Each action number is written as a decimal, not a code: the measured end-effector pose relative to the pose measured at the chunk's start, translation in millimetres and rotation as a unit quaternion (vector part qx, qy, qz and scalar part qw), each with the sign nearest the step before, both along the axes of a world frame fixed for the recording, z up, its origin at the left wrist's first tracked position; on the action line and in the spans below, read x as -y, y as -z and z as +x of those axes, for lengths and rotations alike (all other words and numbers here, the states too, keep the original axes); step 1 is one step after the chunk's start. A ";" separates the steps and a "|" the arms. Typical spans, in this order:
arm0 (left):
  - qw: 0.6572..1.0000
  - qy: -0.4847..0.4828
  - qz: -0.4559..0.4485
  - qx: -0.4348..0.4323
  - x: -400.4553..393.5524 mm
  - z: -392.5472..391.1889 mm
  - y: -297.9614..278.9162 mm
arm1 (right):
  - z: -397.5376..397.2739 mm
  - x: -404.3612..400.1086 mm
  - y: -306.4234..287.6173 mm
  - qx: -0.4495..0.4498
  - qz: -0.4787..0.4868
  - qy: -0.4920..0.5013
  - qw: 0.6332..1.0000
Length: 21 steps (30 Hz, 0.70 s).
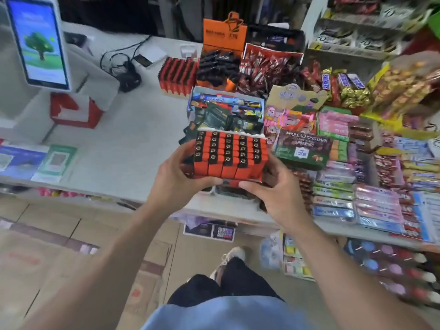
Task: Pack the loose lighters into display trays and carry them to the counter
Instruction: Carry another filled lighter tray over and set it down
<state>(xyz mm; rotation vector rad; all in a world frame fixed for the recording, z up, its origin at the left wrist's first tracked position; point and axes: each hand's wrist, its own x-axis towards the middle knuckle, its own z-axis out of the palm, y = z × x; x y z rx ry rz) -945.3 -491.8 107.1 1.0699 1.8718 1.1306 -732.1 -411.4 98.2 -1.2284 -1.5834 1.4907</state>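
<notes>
**Fingers of both hands clamp a full lighter tray above the counter's near edge**

Fingers [209,181] of the left hand [177,177] curl under the tray's near-left corner, thumb along its front. The right hand [276,194] grips the near-right corner the same way. Between them the display tray [229,158] is tilted toward the camera, packed with rows of orange lighters, black tops showing. It is held over the white counter [123,148] by the near edge. Just behind it sits an open box of mixed lighters [226,113]. A second filled orange tray [178,76] stands toward the far edge. Chocolate bars [302,148] crowd the right side.
</notes>
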 end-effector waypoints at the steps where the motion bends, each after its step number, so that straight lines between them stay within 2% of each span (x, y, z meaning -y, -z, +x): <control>1: 1.000 0.015 0.006 -0.003 -17.1 -5.1 -1.8 | -3.1 -11.2 -2.7 -0.003 0.006 0.010 1.000; 8: 0.992 0.100 0.028 -0.074 -149.7 -30.0 -24.9 | -15.2 -117.3 -19.0 -0.014 0.044 0.063 0.997; 18: 0.977 0.140 0.053 -0.150 -326.6 -64.5 -50.7 | -49.1 -270.9 -36.4 -0.022 0.084 0.102 0.991; 21: 0.968 0.153 0.093 -0.177 -364.8 -83.2 -57.8 | -65.0 -304.6 -38.9 -0.017 0.112 0.112 0.987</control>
